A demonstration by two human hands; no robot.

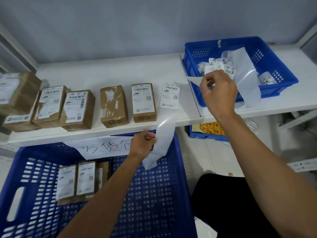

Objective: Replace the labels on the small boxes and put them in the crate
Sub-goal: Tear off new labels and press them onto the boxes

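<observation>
Head view, near to far. Low left: big blue crate [154, 194], perforated walls, holding three small boxes [76, 181] side by side. White labels facing up on two, third half hidden. Handwritten paper sign [103, 148] hanging over crate's far rim.

At that rim: left hand [143, 143], fingers curled, pinching long glossy backing strip [165, 134]. Strip's lower end dangling into crate, upper end running up onto white shelf [120, 73]. Printed label [170, 96] at strip's top end, flat on shelf, top corner curled.

Just left of it on shelf: labelled box [143, 102]. Next, bare box [114, 106] with torn white residue. Far left, cluster of boxes [51, 105] with old labels, touching, partly stacked.

Right hand [218, 93] above shelf, in front of small blue crate [274, 69]. Fingers curled, thumb and forefinger pinching thin white paper scrap [193, 79] pointing left.

Small blue crate on shelf's right side, holding waste paper [243, 66]: crumpled labels and glossy strips, one strip draped over front wall.
</observation>
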